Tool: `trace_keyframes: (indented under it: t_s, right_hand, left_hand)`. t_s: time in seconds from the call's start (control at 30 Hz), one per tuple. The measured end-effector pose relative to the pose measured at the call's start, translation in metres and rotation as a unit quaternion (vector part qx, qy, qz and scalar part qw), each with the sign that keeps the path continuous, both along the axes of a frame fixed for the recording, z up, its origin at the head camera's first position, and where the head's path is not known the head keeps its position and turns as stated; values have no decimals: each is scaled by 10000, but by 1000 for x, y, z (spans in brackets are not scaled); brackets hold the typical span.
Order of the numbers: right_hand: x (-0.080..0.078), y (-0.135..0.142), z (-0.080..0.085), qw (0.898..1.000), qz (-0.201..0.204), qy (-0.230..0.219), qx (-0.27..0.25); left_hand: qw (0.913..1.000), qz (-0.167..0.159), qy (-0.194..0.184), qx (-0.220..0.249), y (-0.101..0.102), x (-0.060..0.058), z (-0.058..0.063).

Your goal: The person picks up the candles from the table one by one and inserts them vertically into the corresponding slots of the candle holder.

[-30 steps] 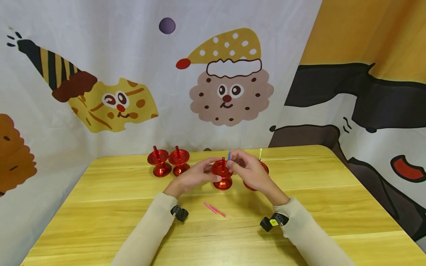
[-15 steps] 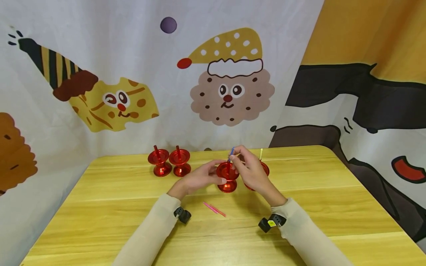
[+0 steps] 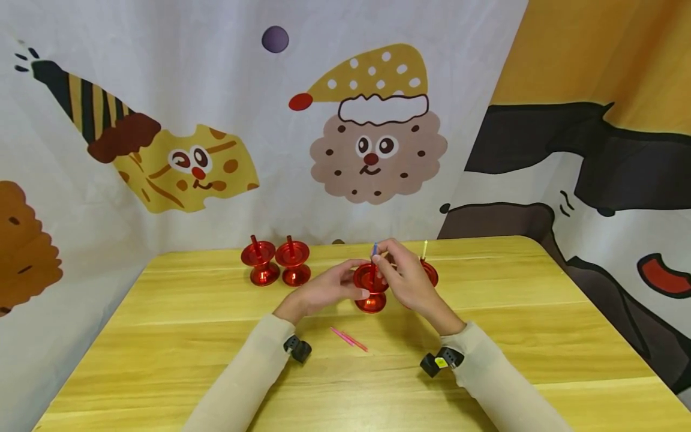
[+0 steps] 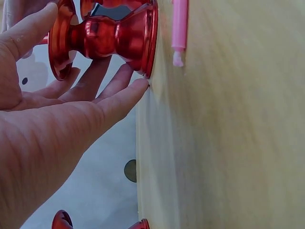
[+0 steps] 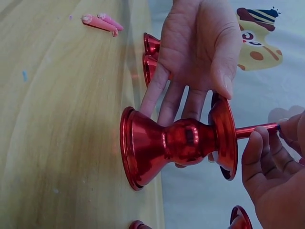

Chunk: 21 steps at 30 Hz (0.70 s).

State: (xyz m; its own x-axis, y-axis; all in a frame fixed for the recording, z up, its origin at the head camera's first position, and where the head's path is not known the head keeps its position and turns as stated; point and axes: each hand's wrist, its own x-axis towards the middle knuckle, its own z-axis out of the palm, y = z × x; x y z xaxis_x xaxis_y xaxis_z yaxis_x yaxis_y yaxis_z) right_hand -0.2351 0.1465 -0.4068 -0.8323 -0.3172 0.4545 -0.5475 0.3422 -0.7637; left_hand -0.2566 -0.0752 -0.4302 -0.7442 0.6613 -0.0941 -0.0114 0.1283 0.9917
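My left hand (image 3: 326,287) steadies a red metallic candle holder (image 3: 370,302) from its left side, thumb on the dish's near edge and fingers behind it. In the right wrist view, the holder's narrow red tube (image 5: 248,131) rises from the dish. My right hand (image 3: 407,279) pinches a small blue candle (image 3: 375,247) at the top of that tube. How far the candle sits inside is hidden by the fingers. Partly behind my right hand is another red holder (image 3: 430,272), bearing a pale yellow candle (image 3: 424,249).
Two more red holders (image 3: 264,274) stand side by side at the back left, their tubes without candles. A pink candle (image 3: 341,335) and an orange-pink candle (image 3: 358,344) lie on the wooden table (image 3: 216,360). A cartoon-printed curtain (image 3: 291,180) hangs behind.
The blue candle has gone from beside the tube to over its top, then slightly down. The gripped holder has shifted a little to the right with my left hand.
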Motion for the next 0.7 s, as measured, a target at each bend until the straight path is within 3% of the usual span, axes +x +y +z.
trace_keyframes:
  t_s: [0.7]
  right_hand:
    - [-1,0,-5,9987,-52,485,116]
  left_hand:
    - [9998,53,169,-46,4,2,1]
